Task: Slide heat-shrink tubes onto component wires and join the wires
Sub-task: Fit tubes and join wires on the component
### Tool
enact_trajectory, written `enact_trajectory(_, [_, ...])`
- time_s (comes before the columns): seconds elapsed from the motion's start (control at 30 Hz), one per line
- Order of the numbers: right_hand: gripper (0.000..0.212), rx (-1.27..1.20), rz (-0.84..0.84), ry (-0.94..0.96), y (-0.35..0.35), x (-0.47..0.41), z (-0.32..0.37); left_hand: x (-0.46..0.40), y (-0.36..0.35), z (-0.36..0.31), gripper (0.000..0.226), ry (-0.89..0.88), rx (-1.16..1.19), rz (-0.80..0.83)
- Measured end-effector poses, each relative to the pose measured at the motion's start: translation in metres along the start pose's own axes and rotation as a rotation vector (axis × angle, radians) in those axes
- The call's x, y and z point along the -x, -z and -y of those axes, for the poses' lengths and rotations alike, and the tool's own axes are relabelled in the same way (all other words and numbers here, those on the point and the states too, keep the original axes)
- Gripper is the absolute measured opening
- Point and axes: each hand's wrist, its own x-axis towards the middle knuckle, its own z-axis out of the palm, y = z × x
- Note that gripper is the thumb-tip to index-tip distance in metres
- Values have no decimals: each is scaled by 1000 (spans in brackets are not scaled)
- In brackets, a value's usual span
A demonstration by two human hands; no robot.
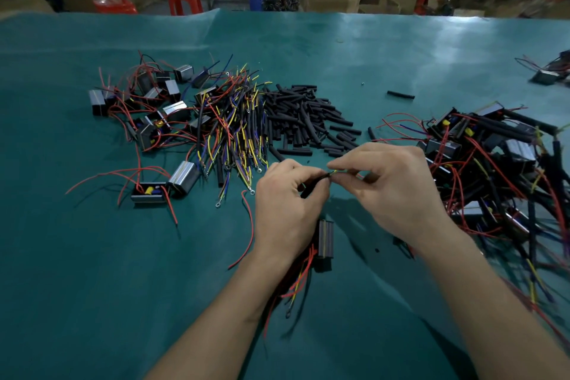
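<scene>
We see a green table (92, 287) from above. Our left hand (285, 210) pinches a black heat-shrink tube (317, 180), and our right hand (398, 191) pinches a yellow wire (337, 172) at the tube's end. A black component (325, 239) hangs below our left wrist. A pile of tubes (308, 117) lies just beyond, between heaps of wired components.

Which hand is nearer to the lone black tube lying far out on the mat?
Right. The right hand lies below the tube; the left hand is farther, down-left.
</scene>
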Motion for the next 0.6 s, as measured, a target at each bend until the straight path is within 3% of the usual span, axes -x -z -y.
enact_trajectory(0.23, [6, 92, 87, 7, 2, -1, 3, 0, 2, -2, 6, -13, -24, 17])
enact_trajectory(0.4, [18, 165, 137, -76, 1, 0, 19, 1, 1, 1, 3, -103, -146, 17])
enact_trajectory(0.5, [19, 147, 192, -241, 0, -2, 18, 1, 1, 3, 3, -171, -197, 23])
enact_trajectory(0.6, [27, -91, 205, -611, -3, -5, 15, 1, 0, 2, 7, -200, -195, 38])
